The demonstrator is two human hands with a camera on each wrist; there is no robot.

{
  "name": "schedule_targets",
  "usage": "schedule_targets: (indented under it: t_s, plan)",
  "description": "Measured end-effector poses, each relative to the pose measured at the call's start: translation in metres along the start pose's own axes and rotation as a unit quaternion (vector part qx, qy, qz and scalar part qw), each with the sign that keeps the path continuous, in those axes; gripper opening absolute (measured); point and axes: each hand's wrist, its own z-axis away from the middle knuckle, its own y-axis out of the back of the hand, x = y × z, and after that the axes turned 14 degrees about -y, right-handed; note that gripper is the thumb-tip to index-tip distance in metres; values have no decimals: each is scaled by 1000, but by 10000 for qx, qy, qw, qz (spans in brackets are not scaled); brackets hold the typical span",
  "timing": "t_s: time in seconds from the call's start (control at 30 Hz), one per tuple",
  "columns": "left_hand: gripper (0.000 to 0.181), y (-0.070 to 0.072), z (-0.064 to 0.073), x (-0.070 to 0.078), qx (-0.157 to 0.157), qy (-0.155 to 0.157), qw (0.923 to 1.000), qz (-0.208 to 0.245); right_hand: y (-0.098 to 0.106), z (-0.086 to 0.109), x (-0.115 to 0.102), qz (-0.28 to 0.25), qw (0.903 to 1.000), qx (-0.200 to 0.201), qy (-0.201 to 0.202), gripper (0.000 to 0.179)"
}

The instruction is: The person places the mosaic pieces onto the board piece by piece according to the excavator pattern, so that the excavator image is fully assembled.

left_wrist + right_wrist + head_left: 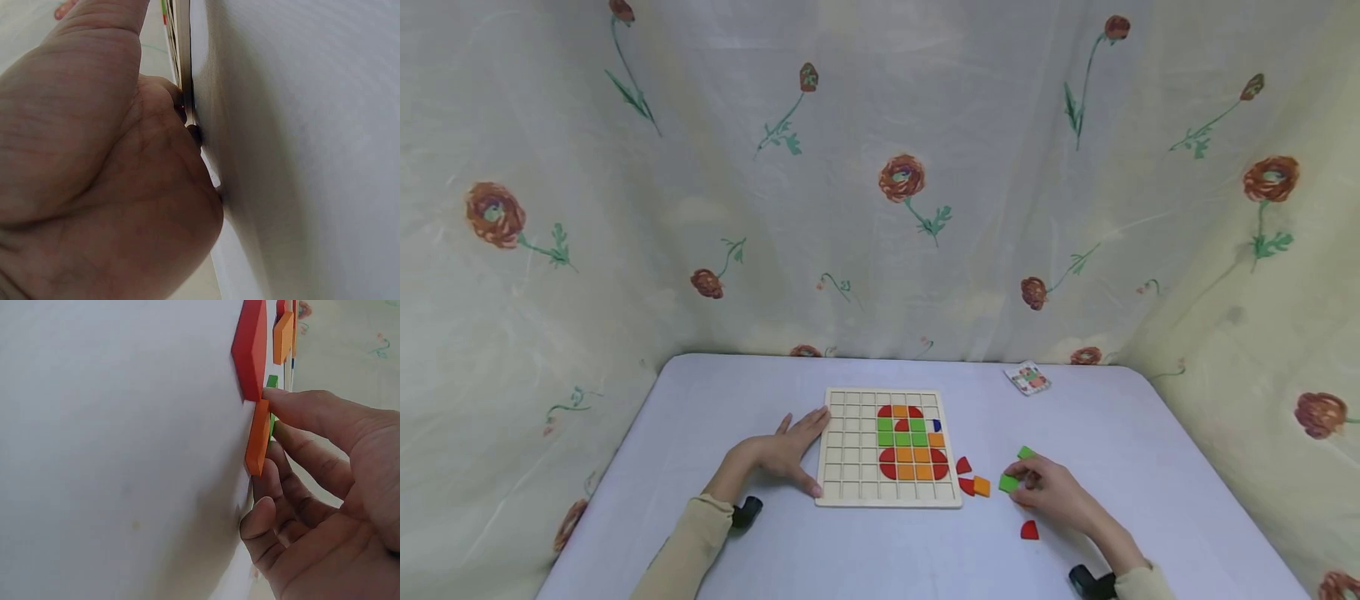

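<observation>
A pale square grid board (850, 447) lies on the table, partly filled with red, orange and green pieces and a blue one. My left hand (795, 448) rests at its left edge, fingers spread, fingertips on the rim; in the left wrist view the palm (125, 187) fills much of the picture. Right of the board, my right hand (1051, 492) pinches a green square (1009, 483) between thumb and fingers. Another green square (1026, 452) lies beside the fingers. In the right wrist view an orange piece (257, 439) sits just before the fingertips, hidden by the hand from above.
Between board and right hand lie red quarter-round pieces (963, 465) and an orange square (981, 487). One more red quarter-round (1029, 530) is nearer the front. A patterned card (1028, 377) lies at the table's back right. A flowered curtain (850, 233) surrounds the table.
</observation>
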Motion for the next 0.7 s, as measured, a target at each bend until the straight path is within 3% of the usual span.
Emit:
schedule_targets:
  t_s: [0.33, 0.7]
  plan:
    - [130, 0, -1, 0, 1, 26, 10000, 6, 9, 11, 13, 219, 9988, 364, -227, 43]
    - [129, 0, -1, -1, -1, 31, 10000, 41, 16, 17, 30, 264, 9965, 531, -582, 34]
